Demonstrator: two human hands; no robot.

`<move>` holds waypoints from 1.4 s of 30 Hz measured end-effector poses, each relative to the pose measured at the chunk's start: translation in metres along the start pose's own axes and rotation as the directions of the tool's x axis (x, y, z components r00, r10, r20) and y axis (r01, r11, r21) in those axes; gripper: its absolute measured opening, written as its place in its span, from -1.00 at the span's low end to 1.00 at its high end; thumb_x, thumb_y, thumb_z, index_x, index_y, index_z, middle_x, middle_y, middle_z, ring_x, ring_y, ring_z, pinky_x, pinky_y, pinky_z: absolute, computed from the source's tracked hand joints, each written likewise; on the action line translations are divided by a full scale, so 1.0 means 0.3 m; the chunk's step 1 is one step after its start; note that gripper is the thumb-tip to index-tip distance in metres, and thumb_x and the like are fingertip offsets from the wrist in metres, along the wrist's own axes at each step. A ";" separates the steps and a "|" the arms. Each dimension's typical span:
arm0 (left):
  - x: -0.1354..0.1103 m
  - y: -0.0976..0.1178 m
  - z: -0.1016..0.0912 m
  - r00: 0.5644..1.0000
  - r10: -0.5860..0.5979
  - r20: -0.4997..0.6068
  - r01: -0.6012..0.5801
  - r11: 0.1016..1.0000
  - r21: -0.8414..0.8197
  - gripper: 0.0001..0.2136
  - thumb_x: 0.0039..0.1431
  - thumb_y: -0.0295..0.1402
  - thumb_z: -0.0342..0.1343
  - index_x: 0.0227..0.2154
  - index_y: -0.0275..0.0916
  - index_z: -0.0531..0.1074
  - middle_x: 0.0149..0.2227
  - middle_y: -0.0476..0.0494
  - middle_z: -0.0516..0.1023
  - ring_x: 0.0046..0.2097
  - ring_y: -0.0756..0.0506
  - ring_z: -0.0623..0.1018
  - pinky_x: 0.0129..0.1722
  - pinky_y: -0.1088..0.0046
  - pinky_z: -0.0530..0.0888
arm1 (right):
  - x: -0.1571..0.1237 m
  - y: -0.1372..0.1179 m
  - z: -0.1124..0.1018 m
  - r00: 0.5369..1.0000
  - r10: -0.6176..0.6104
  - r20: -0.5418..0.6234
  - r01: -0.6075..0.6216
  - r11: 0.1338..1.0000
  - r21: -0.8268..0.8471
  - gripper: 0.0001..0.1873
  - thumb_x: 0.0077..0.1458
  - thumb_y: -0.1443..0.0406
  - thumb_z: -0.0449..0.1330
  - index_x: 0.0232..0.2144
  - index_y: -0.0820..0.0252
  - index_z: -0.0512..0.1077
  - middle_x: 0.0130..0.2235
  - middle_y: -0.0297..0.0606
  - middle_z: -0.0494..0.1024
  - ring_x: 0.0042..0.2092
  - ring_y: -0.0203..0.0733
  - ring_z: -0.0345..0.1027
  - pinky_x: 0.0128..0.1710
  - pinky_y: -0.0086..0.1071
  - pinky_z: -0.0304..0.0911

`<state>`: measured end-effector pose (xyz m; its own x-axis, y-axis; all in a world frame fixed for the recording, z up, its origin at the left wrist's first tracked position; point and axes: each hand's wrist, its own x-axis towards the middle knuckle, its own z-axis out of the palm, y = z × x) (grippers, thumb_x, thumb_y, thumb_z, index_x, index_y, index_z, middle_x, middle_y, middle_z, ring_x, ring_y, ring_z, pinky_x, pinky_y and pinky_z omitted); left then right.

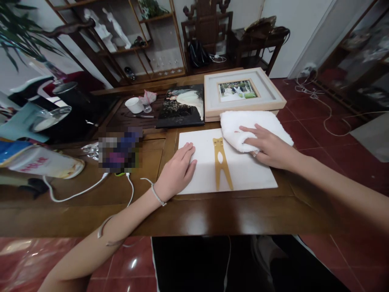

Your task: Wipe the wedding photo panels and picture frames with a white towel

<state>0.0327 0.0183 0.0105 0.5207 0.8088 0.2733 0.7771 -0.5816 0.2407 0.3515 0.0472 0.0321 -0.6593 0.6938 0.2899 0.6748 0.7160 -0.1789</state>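
My left hand lies flat with its fingers stretched out on the left edge of a white rectangular panel. On the panel is a gold figure with a cat's head and two long legs; I cannot tell if it is a loose piece or part of the surface. My right hand grips the near edge of a folded white towel, its fingers partly tucked into the cloth. The towel overlaps the panel's far right corner. Some fingertips are hidden in its folds.
Behind the panel lie a dark photo panel and a wooden-framed photo. A white cup stands farther left. White cables and a white package occupy the left side. The wooden table's front edge is close to me.
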 end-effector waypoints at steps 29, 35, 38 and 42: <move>-0.002 0.004 0.001 1.000 0.000 0.001 0.000 1.000 0.026 -0.60 0.36 -0.37 -0.12 0.15 -0.53 0.26 0.23 -0.47 0.30 0.31 -0.24 0.25 0.30 0.15 0.24 | -0.013 -0.117 0.005 0.999 0.022 -0.036 -0.021 0.999 0.024 -0.69 -0.06 0.50 0.04 -0.25 0.24 0.44 0.12 0.15 0.43 0.26 0.12 0.14 0.23 0.21 0.03; -0.001 0.007 -0.001 1.000 0.003 -0.006 -0.003 0.999 0.032 -0.60 0.36 -0.38 -0.12 0.15 -0.54 0.26 0.22 -0.49 0.31 0.30 -0.26 0.26 0.29 0.12 0.25 | -0.192 -0.344 0.013 0.999 -0.006 -0.044 0.010 0.997 0.079 -0.67 -0.19 0.53 0.00 -0.35 0.17 0.37 0.24 -0.02 0.30 0.33 0.13 -0.05 0.29 0.26 -0.15; 0.000 0.008 0.001 1.000 0.000 -0.002 0.000 0.999 0.035 -0.60 0.36 -0.38 -0.13 0.14 -0.54 0.26 0.22 -0.49 0.31 0.30 -0.27 0.26 0.28 0.10 0.26 | -0.246 -0.387 0.009 0.999 -0.034 -0.027 0.037 0.994 0.102 -0.70 -0.19 0.52 0.00 -0.38 0.13 0.34 0.30 -0.12 0.21 0.33 0.15 -0.06 0.32 0.23 -0.18; 0.000 0.009 0.002 1.000 -0.002 0.006 0.002 0.999 0.044 -0.61 0.36 -0.38 -0.15 0.15 -0.49 0.25 0.23 -0.47 0.30 0.31 -0.27 0.25 0.27 0.08 0.27 | -0.235 -0.353 0.011 0.993 -0.114 -0.014 0.114 0.991 0.067 -0.72 -0.15 0.51 0.03 -0.37 0.12 0.37 0.29 -0.08 0.22 0.33 0.14 -0.05 0.30 0.23 -0.15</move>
<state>0.0352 0.0167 0.0105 0.5211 0.8105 0.2676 0.7929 -0.5757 0.1996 0.3253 -0.0772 0.0275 -0.7270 0.6068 0.3213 0.5711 0.7942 -0.2076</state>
